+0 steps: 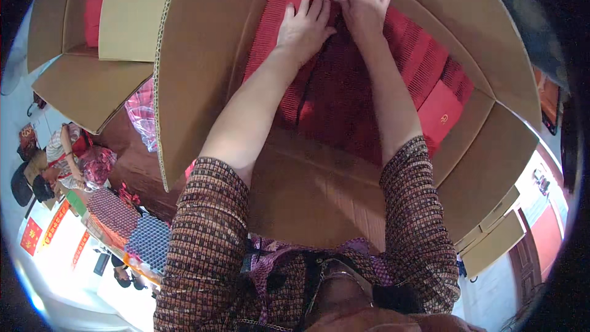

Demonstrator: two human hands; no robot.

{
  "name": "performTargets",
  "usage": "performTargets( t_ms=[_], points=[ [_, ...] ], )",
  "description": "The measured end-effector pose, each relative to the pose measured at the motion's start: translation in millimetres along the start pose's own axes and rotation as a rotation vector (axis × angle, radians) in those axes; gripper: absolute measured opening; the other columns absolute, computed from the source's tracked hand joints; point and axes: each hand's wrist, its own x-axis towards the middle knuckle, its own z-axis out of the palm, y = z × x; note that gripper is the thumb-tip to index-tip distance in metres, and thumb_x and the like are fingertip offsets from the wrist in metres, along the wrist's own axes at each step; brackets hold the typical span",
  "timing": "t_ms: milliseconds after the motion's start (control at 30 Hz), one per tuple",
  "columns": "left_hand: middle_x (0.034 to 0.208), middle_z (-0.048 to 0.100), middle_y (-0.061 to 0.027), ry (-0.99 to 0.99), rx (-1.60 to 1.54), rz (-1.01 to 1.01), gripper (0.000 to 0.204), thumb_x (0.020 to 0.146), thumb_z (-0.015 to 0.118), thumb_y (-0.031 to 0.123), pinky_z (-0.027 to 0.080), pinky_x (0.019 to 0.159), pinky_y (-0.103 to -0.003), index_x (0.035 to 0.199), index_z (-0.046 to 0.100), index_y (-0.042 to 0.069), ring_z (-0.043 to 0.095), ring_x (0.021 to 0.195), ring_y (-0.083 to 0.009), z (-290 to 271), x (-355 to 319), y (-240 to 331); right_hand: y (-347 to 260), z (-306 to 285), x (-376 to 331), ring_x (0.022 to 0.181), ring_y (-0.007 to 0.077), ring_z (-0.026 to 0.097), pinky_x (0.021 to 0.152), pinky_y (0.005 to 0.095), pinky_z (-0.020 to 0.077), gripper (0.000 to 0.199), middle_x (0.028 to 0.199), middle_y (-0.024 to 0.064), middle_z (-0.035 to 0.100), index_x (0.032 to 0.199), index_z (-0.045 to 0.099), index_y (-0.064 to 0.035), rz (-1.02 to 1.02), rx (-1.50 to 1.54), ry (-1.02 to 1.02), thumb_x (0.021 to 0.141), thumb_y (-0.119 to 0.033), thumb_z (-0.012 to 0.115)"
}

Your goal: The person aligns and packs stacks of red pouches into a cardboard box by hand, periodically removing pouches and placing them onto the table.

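- Large open brown corrugated cardboard box (209, 55), centre to upper right of frame. Flaps stand outward, probably so both arms can reach in unobstructed.
- Rows of thin red packets with darker edges (424, 67), inside that box, upper centre to right. Most look set on edge and close together; the walls and tight packing likely keep them upright. Middle is in shadow, detail lost there.
- Second open brown cardboard box with red contents (70, 83), upper left of frame, apart from the hands.
- Co-worker in a light top with red (61, 147), left edge, seen small.
- Bare left hand (302, 27), top centre: palm down over the packets, fingers straight and slightly spread, not closed round anything. Reads as steadying the row.
- Bare right hand (364, 12), just right of it: fingers bent at the packets' far edge by the box wall. Can't tell whether it pinches one or only presses; presumably squaring the edge.
- Flat-faced red packet with small gold emblem (439, 114), right end of the rows, face showing.
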Motion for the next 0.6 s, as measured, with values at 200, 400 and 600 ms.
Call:
performTargets(
  t_ms=[200,400,600],
  points=[
    [0.145,0.035,-0.0117,-0.066,0.005,0.001,0.067,0.087,0.056,0.047,0.039,0.098,-0.053,0.137,0.042,0.006,0.029,0.136,-0.0313,-0.8,-0.8,-0.1,-0.9,2.6,-0.6,0.089,0.0204,0.057,0.083,0.0401,0.0404,0.029,0.092,-0.0036,0.068,0.103,0.069,-0.0199,0.020,-0.053,0.005,0.076,-0.032,0.071],
    [0.148,0.032,-0.0132,-0.120,-0.003,-0.007,0.068,0.089,0.052,0.048,0.034,0.103,-0.055,0.140,0.038,0.005,0.025,0.139,-0.0326,-0.6,-0.1,1.0,-0.6,6.8,1.0,0.085,0.0197,0.056,0.077,0.0399,0.0391,0.021,0.087,-0.0034,0.069,0.092,0.070,-0.0181,-0.042,-0.071,0.141,0.074,-0.029,0.071],
    [0.146,0.035,-0.0126,-0.064,-0.012,-0.004,0.067,0.089,0.052,0.049,0.035,0.102,-0.055,0.138,0.041,0.007,0.027,0.137,-0.0323,2.7,-1.2,-0.2,-1.5,10.0,3.2,0.084,0.0195,0.057,0.079,0.0401,0.0396,0.017,0.088,-0.0050,0.068,0.095,0.071,-0.0187,0.029,-0.104,0.084,0.081,-0.026,0.068]
  ],
)
